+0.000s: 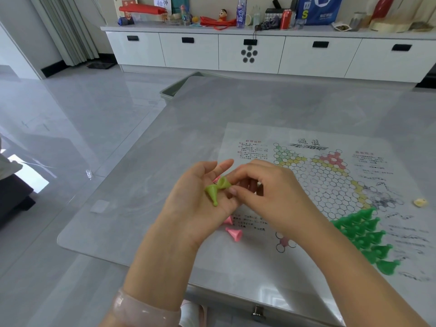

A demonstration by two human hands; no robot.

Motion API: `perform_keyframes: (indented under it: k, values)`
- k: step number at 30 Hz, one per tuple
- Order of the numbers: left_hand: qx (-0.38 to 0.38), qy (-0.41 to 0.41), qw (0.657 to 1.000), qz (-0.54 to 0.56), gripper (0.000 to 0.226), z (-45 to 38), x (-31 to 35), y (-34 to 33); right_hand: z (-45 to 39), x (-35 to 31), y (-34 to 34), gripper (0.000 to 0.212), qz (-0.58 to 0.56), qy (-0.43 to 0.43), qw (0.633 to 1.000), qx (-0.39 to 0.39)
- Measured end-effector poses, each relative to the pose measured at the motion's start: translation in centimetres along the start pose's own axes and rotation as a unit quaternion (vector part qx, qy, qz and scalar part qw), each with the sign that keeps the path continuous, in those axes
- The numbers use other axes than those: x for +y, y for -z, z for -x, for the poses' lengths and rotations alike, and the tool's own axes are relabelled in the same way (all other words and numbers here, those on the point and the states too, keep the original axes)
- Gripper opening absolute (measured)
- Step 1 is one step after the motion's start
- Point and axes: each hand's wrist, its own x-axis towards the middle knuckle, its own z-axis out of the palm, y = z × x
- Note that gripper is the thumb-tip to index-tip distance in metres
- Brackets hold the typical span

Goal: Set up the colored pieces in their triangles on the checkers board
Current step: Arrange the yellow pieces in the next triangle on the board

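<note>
At a grey table (236, 109), we work over the paper checkers board (325, 185), its near-right triangle filled with dark green pieces (363, 234). Our left hand (195, 204) lies open, palm up, cradling light green pieces (215, 188); our right hand (266, 185) pinches one of them at its fingertips. Pink pieces (234, 233) wait loose below. Best to lift one piece at a time, base down, onto its matching triangle.

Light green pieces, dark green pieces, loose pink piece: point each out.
light green pieces (214, 192), head view, cone body in the left palm
dark green pieces (363, 234), head view, middle of cluster
pink piece (234, 233), head view, cone body
</note>
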Motion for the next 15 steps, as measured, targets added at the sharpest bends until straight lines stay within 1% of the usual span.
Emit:
perform_keyframes:
  k: [3,4,7,9,12,15]
  values:
    - [0.010,-0.006,1.000,-0.023,0.021,0.0,-0.4,-0.1,0.0,0.2,0.9,0.003,-0.004,-0.024,0.998,0.053]
    - [0.025,-0.018,0.999,-0.044,0.021,-0.1,-0.5,-0.2,-0.1,0.2,1.2,0.002,0.014,-0.028,0.998,0.061]
    - [0.086,-0.063,0.985,-0.132,0.028,-0.2,-0.9,-0.5,-0.1,0.0,1.3,0.004,0.095,-0.011,0.993,0.075]
    - [0.087,-0.068,0.974,-0.198,0.028,0.1,-1.1,-0.7,-0.1,0.0,1.4,0.005,0.119,0.000,0.990,0.079]
    - [0.074,-0.086,0.951,-0.287,0.025,0.1,-1.3,-0.6,0.0,0.0,1.5,0.006,0.124,0.008,0.990,0.066]
    - [0.073,-0.092,0.952,-0.284,0.017,0.1,-1.3,-0.7,0.0,-0.1,1.7,0.003,0.096,0.008,0.992,0.081]
